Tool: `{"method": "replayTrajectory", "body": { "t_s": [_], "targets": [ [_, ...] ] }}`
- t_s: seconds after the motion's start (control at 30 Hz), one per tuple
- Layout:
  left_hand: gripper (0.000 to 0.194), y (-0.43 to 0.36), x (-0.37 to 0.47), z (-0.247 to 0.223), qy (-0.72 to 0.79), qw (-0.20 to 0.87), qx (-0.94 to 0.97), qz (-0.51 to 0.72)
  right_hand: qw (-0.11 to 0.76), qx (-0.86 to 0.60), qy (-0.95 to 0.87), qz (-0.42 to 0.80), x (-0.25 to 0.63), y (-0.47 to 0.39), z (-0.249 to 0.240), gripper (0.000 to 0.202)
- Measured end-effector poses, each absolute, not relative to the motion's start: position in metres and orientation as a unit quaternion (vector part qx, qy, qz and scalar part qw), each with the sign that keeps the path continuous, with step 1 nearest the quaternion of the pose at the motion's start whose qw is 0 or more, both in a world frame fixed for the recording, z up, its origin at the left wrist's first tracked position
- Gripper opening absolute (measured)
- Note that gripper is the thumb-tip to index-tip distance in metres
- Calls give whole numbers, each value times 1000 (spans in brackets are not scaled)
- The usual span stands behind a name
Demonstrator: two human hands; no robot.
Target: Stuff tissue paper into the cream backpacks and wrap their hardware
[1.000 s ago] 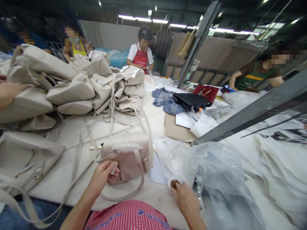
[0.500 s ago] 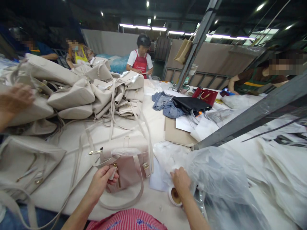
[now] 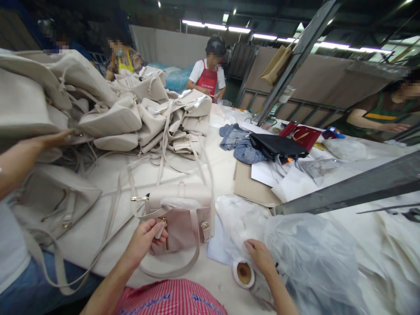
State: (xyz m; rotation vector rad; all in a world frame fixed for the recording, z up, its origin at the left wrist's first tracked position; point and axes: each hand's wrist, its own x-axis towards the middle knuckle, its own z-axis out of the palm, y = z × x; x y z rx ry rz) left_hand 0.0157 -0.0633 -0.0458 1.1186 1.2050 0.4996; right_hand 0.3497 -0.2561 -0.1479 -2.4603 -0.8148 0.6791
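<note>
Pale pinkish handbag (image 3: 180,232) upright on the desk (image 3: 211,273), in front of the wearer; its handle (image 3: 198,245) loops down onto the surface on the near side. Left hand (image 3: 149,236) at the bag's front, thumb and fingers pinched on the pull tab (image 3: 160,229) of its gold zip. Right hand (image 3: 260,253) to the right of the bag, fingers bent and close together at the edge of crumpled white film (image 3: 241,221); whether it grips the film, cannot tell. Tape roll (image 3: 243,274) lies to the right of the bag and nearer the wearer, just beside the right wrist. White paper (image 3: 218,245) just right of the bag, partly under the film. Clear plastic (image 3: 315,253) heaped farther right of it.

Left of the bag: another handbag (image 3: 70,197), straps trailing. Beyond the bag and to its left, a large heap of similar bags (image 3: 113,118); a co-worker's hand (image 3: 61,136) at its near side, partly hidden. Beyond the bag to the right: cardboard (image 3: 252,183), denim (image 3: 244,144), a black item (image 3: 278,146), a red bag (image 3: 305,136). Well beyond the bag, a worker in a red apron (image 3: 207,81), both forearms bent forward.
</note>
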Motion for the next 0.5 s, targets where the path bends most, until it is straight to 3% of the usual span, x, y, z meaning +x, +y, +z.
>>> {"method": "replayTrajectory", "body": {
  "t_s": [0.23, 0.37, 0.5],
  "targets": [
    [42, -62, 14, -44, 522, 675, 476, 215, 415, -828, -195, 321, 355, -267, -120, 33],
    [43, -61, 14, -46, 518, 696, 449, 211, 556, -703, -71, 437, 317, -262, -91, 44],
    [41, -62, 15, -48, 519, 718, 413, 209, 557, -598, -76, 572, 259, -240, -62, 45]
  ]
}}
